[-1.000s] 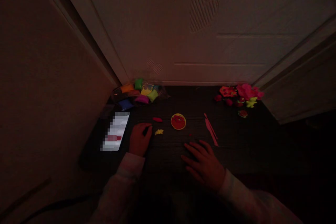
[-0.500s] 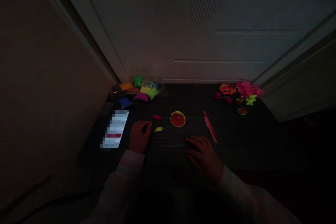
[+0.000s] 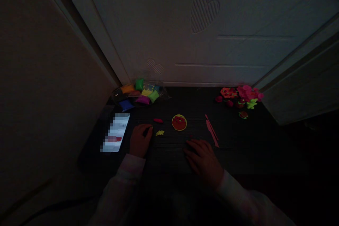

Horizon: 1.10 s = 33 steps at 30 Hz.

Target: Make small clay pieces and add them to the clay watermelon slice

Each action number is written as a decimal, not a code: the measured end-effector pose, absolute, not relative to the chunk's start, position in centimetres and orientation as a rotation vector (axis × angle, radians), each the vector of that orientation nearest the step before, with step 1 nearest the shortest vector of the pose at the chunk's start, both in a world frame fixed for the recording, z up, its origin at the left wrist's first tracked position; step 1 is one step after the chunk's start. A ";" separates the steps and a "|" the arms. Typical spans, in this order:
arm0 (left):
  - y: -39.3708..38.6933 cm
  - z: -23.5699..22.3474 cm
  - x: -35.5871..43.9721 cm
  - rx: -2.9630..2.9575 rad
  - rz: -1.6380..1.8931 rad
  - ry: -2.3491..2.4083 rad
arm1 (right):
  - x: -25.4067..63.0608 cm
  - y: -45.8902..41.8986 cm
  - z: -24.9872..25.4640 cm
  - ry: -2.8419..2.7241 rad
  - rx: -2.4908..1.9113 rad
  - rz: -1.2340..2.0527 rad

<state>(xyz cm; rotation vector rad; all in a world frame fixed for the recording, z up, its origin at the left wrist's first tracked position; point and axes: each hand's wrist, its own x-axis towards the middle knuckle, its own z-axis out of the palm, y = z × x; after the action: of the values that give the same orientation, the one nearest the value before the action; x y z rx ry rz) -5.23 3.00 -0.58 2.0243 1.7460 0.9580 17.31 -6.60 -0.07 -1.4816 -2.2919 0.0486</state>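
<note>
My left hand (image 3: 141,140) rests on the dark tabletop beside the phone, its fingers curled and thumb and forefinger together. A tiny pale spot shows at the fingertips; whether it is something held I cannot tell. Just right of it lie a red clay roll (image 3: 158,120) and a crumpled yellow clay piece (image 3: 160,133). A round red clay disc with a yellow rim (image 3: 179,123) and small bits on top sits in the middle. My right hand (image 3: 202,157) lies palm down with fingers stretched out, close to a small red clay bit (image 3: 191,136). Pink modelling tools (image 3: 212,132) lie beyond it.
A lit phone (image 3: 116,133) lies at the left. Behind it is a clear bag of coloured clay packs (image 3: 143,93). Pink and orange clay flowers (image 3: 246,92) and a yellow figure (image 3: 251,103) stand at the back right. A pale door panel (image 3: 169,35) rises behind the table.
My right hand's fingers have drawn closer together, and the hand has shifted slightly left since half a second ago. My left hand stays in place. The light has turned from reddish to dim and cooler.
</note>
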 end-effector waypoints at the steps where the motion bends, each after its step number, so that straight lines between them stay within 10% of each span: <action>1: 3.0 -0.6 -5.2 2.026 0.961 1.744 | 17.4 -6.8 0.0 -2.320 -1.473 0.048; 33: 3.0 -0.6 -5.2 2.012 0.927 1.771 | 17.9 -7.4 -0.2 -2.417 -1.527 0.012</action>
<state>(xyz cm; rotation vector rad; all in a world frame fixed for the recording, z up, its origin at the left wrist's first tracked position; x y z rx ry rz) -5.19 3.02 -0.62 2.0119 1.7713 0.9266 17.88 -7.41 -0.18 -1.5274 -2.4174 0.0124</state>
